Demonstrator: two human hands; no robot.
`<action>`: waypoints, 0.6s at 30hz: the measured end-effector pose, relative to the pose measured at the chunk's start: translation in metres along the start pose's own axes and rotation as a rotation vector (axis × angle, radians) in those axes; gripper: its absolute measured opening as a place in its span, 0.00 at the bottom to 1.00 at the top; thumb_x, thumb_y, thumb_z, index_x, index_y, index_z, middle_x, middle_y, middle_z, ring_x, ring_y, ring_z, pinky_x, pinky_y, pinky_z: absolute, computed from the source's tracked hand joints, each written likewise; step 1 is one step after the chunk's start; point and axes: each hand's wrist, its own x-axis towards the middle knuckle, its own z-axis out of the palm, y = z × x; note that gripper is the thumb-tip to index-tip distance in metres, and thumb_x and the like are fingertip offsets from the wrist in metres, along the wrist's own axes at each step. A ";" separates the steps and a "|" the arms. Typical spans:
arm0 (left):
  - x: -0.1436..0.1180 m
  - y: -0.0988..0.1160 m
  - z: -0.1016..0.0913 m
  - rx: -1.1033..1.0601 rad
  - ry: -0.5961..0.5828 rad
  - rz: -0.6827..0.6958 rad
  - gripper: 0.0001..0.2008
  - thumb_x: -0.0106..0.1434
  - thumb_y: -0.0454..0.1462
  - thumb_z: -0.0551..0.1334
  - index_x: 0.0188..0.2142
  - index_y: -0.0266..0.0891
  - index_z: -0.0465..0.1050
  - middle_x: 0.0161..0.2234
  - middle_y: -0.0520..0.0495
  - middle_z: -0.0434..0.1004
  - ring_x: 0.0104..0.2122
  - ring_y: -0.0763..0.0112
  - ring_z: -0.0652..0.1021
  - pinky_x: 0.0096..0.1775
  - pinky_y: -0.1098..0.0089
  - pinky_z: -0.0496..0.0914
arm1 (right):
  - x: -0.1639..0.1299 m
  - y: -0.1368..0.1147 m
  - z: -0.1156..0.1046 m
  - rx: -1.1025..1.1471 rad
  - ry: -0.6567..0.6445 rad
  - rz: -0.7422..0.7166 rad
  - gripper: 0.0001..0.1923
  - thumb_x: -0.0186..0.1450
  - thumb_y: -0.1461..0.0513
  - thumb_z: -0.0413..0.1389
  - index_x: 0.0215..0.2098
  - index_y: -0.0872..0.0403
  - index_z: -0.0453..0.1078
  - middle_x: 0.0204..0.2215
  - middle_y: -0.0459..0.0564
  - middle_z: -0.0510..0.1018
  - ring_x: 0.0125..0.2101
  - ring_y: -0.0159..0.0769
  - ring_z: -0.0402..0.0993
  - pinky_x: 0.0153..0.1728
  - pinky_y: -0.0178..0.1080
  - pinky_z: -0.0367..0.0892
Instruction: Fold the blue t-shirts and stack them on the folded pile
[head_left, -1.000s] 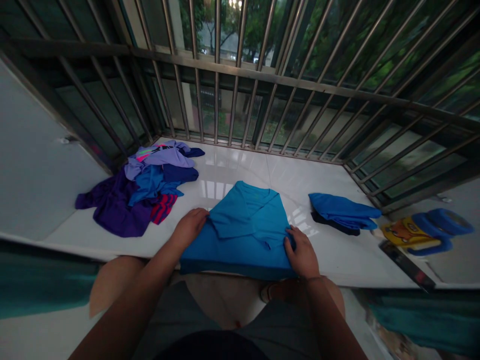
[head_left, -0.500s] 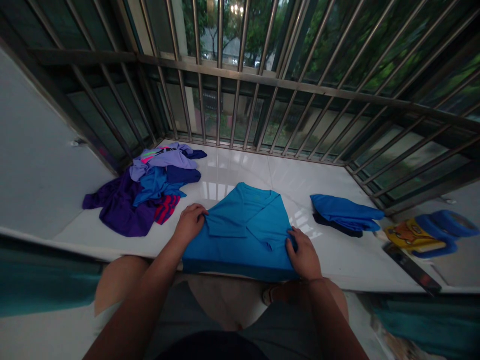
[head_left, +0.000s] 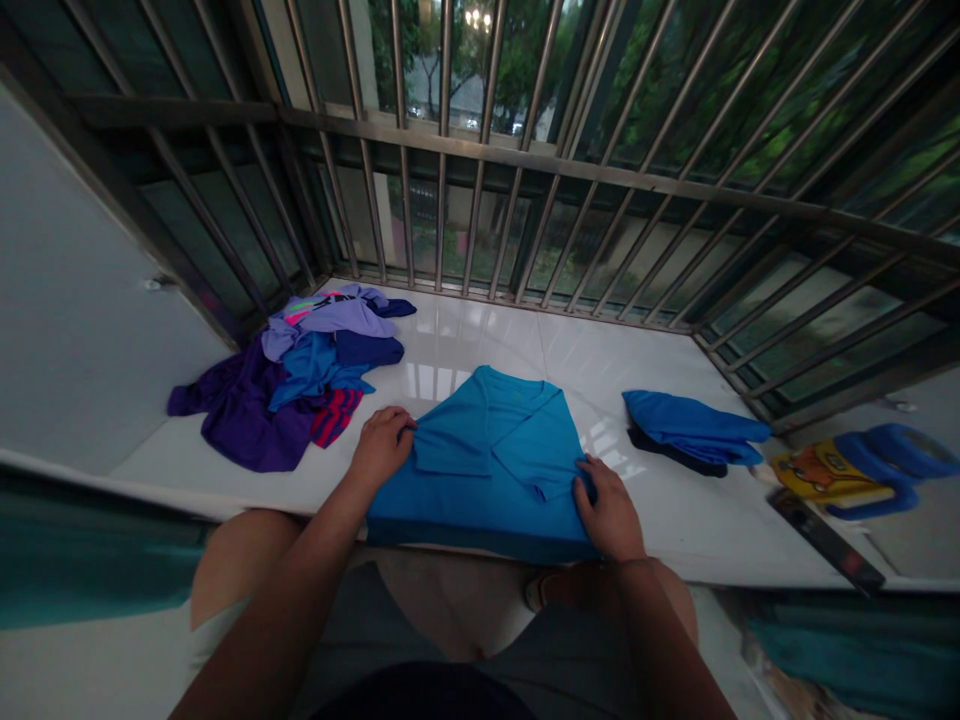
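Observation:
A blue T-shirt (head_left: pixel 465 500) lies spread on the white tiled sill, its neckline pointing at the window and both sleeves folded inward over the body. Its lower part hangs over the front edge. My left hand (head_left: pixel 382 445) pinches the shirt's left side between thumb and fingers. On the opposite side, my right hand (head_left: pixel 609 508) grips the right edge, thumb and fingers curled at the fabric, with the fingertips partly hidden.
To the left is a loose heap of clothes (head_left: pixel 255 420), purple, lilac, blue and red-striped. Folded blue and dark garments (head_left: pixel 690 425) lie right. Beyond them are a yellow-and-blue container (head_left: pixel 840 470) and a dark, long flat object (head_left: pixel 825 540). Metal bars (head_left: pixel 480 150) line the window behind.

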 end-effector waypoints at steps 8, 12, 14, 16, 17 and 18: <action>-0.002 0.002 0.002 0.039 0.023 0.050 0.13 0.77 0.45 0.59 0.44 0.44 0.82 0.52 0.38 0.85 0.55 0.48 0.83 0.61 0.48 0.76 | 0.000 -0.005 -0.002 0.000 -0.011 0.020 0.25 0.80 0.49 0.52 0.63 0.54 0.80 0.67 0.63 0.80 0.69 0.57 0.76 0.73 0.65 0.69; -0.003 0.002 0.004 0.056 0.024 0.078 0.13 0.77 0.44 0.60 0.47 0.44 0.82 0.57 0.37 0.85 0.59 0.46 0.82 0.64 0.46 0.75 | 0.000 -0.005 -0.002 -0.002 -0.011 0.020 0.25 0.80 0.49 0.51 0.63 0.53 0.79 0.68 0.63 0.80 0.69 0.57 0.75 0.73 0.65 0.69; -0.004 0.002 0.005 0.055 0.028 0.089 0.14 0.77 0.45 0.59 0.50 0.43 0.82 0.60 0.36 0.85 0.61 0.45 0.82 0.66 0.44 0.74 | -0.001 -0.004 -0.002 -0.004 -0.011 0.014 0.25 0.80 0.49 0.52 0.63 0.53 0.79 0.68 0.63 0.80 0.69 0.57 0.76 0.73 0.65 0.69; -0.004 0.003 0.005 0.045 0.025 0.097 0.16 0.78 0.46 0.59 0.53 0.43 0.82 0.62 0.36 0.84 0.63 0.45 0.81 0.67 0.44 0.73 | 0.000 -0.004 -0.002 -0.005 -0.009 0.010 0.25 0.80 0.49 0.52 0.63 0.54 0.79 0.67 0.63 0.80 0.69 0.57 0.76 0.73 0.64 0.69; -0.004 0.003 0.005 0.039 0.017 0.102 0.16 0.78 0.46 0.59 0.54 0.43 0.82 0.62 0.37 0.84 0.63 0.46 0.81 0.67 0.44 0.73 | 0.000 -0.004 -0.002 -0.005 -0.009 0.008 0.25 0.80 0.49 0.52 0.63 0.53 0.79 0.67 0.63 0.80 0.69 0.57 0.76 0.73 0.64 0.69; -0.004 0.003 0.004 0.034 0.004 0.108 0.16 0.79 0.46 0.58 0.53 0.43 0.82 0.62 0.37 0.85 0.63 0.46 0.81 0.67 0.44 0.73 | 0.000 -0.005 -0.002 -0.005 -0.010 0.008 0.24 0.80 0.49 0.52 0.63 0.53 0.80 0.68 0.63 0.81 0.69 0.57 0.76 0.73 0.64 0.69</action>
